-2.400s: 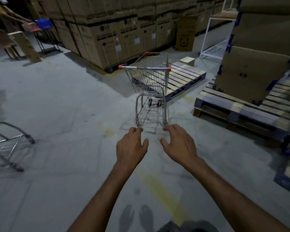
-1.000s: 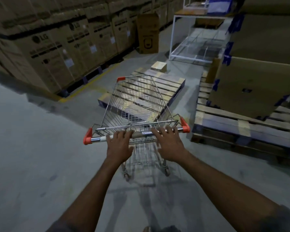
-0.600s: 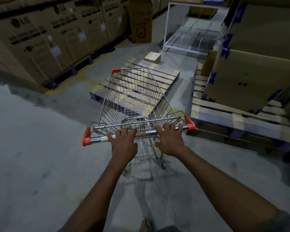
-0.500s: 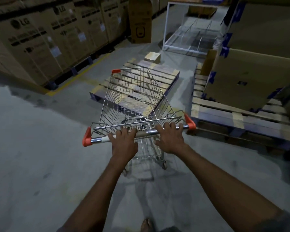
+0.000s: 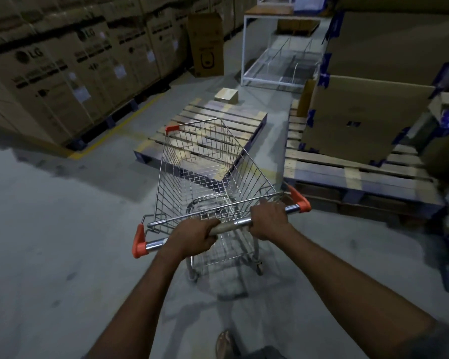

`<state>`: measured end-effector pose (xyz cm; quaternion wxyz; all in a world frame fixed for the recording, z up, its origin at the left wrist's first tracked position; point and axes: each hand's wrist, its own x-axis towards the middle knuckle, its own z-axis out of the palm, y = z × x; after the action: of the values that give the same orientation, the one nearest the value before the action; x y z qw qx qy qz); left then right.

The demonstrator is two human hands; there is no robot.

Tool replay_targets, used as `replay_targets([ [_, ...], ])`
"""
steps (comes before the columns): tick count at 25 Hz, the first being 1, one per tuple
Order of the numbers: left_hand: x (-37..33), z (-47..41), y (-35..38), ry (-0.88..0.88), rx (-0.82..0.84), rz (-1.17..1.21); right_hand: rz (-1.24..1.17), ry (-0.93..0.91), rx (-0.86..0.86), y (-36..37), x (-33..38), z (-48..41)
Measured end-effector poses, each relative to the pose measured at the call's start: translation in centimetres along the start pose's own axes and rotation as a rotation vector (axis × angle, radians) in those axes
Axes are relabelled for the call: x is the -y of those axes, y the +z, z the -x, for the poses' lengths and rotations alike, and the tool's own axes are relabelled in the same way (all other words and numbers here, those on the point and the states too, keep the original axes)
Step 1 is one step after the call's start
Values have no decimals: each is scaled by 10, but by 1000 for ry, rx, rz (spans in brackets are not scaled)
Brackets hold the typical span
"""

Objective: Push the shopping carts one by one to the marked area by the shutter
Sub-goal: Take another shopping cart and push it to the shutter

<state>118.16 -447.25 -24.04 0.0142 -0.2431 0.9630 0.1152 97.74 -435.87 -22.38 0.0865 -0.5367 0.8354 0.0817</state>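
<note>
both hands wrapped round the shiny chrome handlebar (image 5: 233, 224) of the wire-mesh shopping cart (image 5: 205, 177), left hand (image 5: 192, 238) and right hand (image 5: 268, 220) gripping between the orange plastic end caps; cart sits on smooth grey concrete, nose just short of a slatted wooden pallet (image 5: 218, 120); boxy LG cartons (image 5: 49, 81) stacked along the left

stacked cartons (image 5: 62, 81), wooden pallets (image 5: 218, 123), white rack (image 5: 278, 47)

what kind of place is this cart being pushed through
Most likely a warehouse: stacked cardboard boxes along the left, wooden pallets lying on the bare concrete floor, and a yellow line painted beside the stacks.
</note>
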Motion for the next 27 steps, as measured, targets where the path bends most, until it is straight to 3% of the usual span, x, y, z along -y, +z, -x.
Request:
replay_targets([
  [2,-16,12,8,45,-6,-1,15,-69,19,8,-9,18],
  [5,-39,38,25,60,-144,-127,-2,-267,53,15,-23,43],
  [7,-53,53,30,27,-129,-130,-87,-279,110,20,-30,63],
  [11,-81,68,31,-132,95,3,-79,-204,38,32,-29,106],
  [14,-96,84,34,-137,116,99,-67,-162,-12,42,-27,138],
  [22,-103,141,44,47,82,8,-144,49,-24,55,11,224],
  [27,-88,179,45,305,-31,-59,-149,268,-182,75,59,277],
])
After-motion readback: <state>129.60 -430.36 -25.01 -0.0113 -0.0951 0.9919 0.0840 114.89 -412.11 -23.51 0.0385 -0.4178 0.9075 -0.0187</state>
